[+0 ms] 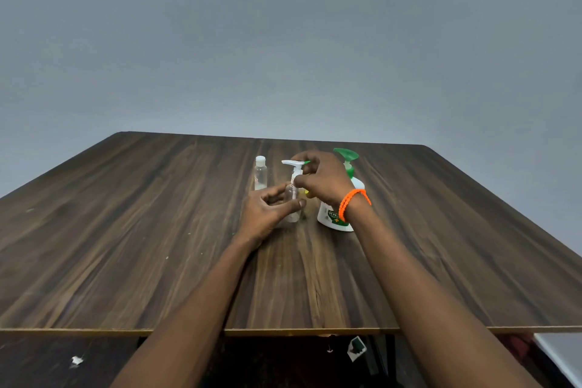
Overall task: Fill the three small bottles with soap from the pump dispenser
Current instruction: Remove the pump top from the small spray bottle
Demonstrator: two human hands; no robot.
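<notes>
From the head camera, a dark wood-grain bench point(157, 230) fills the lower half of the view, with a plain grey wall behind it. Near the middle of the bench, the left hand point(267, 211) curls its fingers point(291, 205) and thumb around the body of a small clear bottle point(293, 214) that stands upright on the wood. The right hand point(321, 179), wearing an orange braided wristband point(352, 203), comes in from 5 o'clock and pinches the neck of the small white pump top point(294, 167) that sits in this bottle; its fingers are clamped on that pump stem, with the white spout pointing toward 9 o'clock.

At 10 o'clock from the held bottle, close by but apart, stands a second small clear bottle point(260, 175) with a white cap, upright. At 3 o'clock, just beside the right wrist and partly hidden by it, stands the large white soap dispenser point(333, 217) with a green pump head point(346, 156) and a green label. A small yellow thing point(305, 192) shows between the hands; what it is cannot be told.
</notes>
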